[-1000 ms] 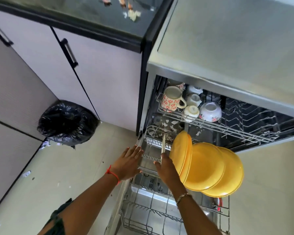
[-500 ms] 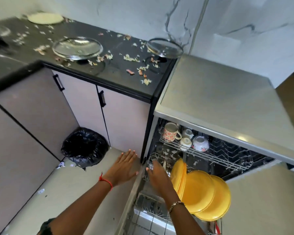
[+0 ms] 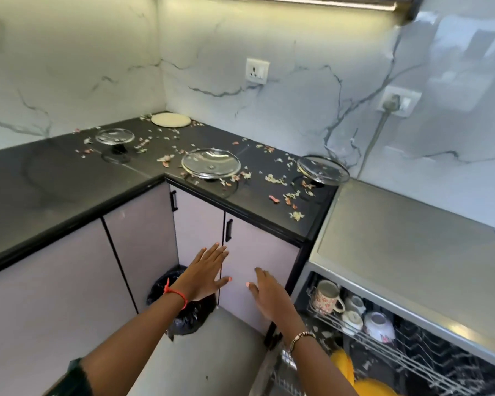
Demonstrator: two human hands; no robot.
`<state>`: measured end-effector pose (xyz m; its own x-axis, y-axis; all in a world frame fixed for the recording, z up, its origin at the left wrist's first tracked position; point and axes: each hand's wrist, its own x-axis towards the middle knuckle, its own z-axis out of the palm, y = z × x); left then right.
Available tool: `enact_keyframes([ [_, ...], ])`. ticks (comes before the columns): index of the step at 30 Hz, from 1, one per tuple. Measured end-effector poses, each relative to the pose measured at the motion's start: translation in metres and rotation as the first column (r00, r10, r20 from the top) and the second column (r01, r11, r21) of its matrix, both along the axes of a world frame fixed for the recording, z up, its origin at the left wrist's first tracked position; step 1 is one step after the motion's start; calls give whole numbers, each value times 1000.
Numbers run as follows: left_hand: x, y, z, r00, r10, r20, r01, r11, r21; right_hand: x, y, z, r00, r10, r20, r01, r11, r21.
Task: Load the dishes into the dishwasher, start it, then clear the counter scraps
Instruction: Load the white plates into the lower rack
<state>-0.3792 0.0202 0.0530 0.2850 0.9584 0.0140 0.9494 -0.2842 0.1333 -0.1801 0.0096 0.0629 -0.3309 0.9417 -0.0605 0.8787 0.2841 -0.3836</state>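
Both empty: left hand (image 3: 205,271) and right hand (image 3: 269,295), fingers straight.

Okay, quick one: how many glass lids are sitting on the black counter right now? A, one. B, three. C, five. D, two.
B: three clear lids lie on the black counter among the scraps: the left lid, the middle lid and the right lid.
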Motion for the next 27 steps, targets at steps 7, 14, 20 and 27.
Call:
enact_keyframes([
  [7, -105, 58, 29, 1000, 25, -1, -25, 998, 65, -94, 64, 38, 999, 19, -44, -18, 999, 30],
  [14, -212, 111, 65, 995, 66, 72, -73, 993, 97, -184, 131, 72, 997, -19, -68, 20, 1000, 12],
  [20, -276, 146, 86, 980, 105, 168, -134, 975, 177, -240, 177, 95, 998, 33, -48, -28, 995, 101],
  [27, -322, 193, 84, 951, 156, 269, -196, 972, 129, -282, 239, 114, 986, 126, -108, -108, 982, 155],
])
